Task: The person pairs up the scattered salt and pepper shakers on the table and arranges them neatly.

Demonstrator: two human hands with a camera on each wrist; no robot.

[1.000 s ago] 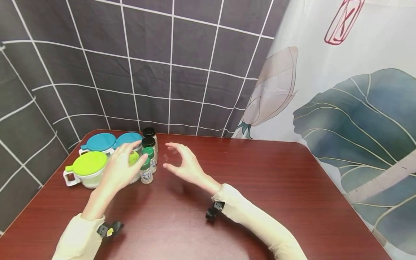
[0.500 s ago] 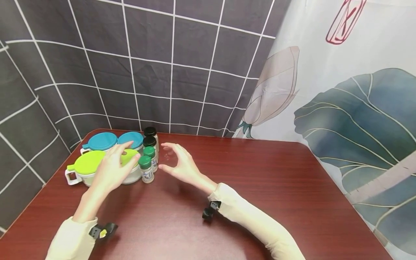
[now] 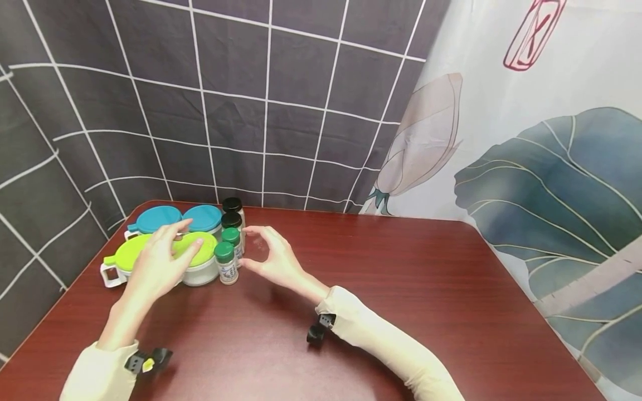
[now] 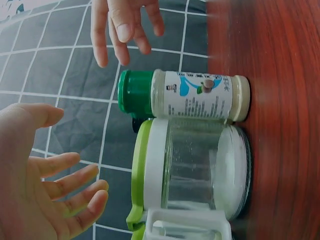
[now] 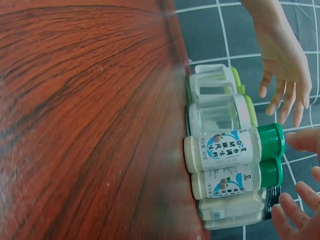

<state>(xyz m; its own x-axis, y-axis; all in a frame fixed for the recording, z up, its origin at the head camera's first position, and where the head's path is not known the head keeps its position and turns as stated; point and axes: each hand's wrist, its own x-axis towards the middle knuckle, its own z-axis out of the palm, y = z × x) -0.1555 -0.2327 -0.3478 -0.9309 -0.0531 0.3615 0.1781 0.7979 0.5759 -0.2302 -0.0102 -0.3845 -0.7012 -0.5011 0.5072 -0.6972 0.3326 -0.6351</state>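
My left hand (image 3: 159, 260) hovers over the lime-lidded glass jars, fingers spread and holding nothing; one lime lid (image 3: 198, 249) shows to its right. Beside the green-capped shaker bottles, my right hand (image 3: 276, 259) has its thumb and fingers apart, thumb tip close to the front bottle. That front shaker bottle (image 3: 227, 264) has a white printed label, and a second green-capped bottle (image 3: 232, 239) stands behind it. Two black-capped bottles (image 3: 232, 219) complete the row toward the wall. In the left wrist view, a jar (image 4: 192, 167) with a white handle stands next to the front bottle.
Two blue-lidded jars (image 3: 157, 219) stand behind the lime ones near the table's back left corner. A dark gridded cloth (image 3: 301, 128) hangs behind the reddish wooden table (image 3: 401, 289). To the right hangs a pale curtain with a leaf print (image 3: 557, 189).
My left hand has moved left and slightly down, uncovering more of the lime lid. My right hand has shifted left, nearer the green-capped bottles. The jars and bottles stay in place.
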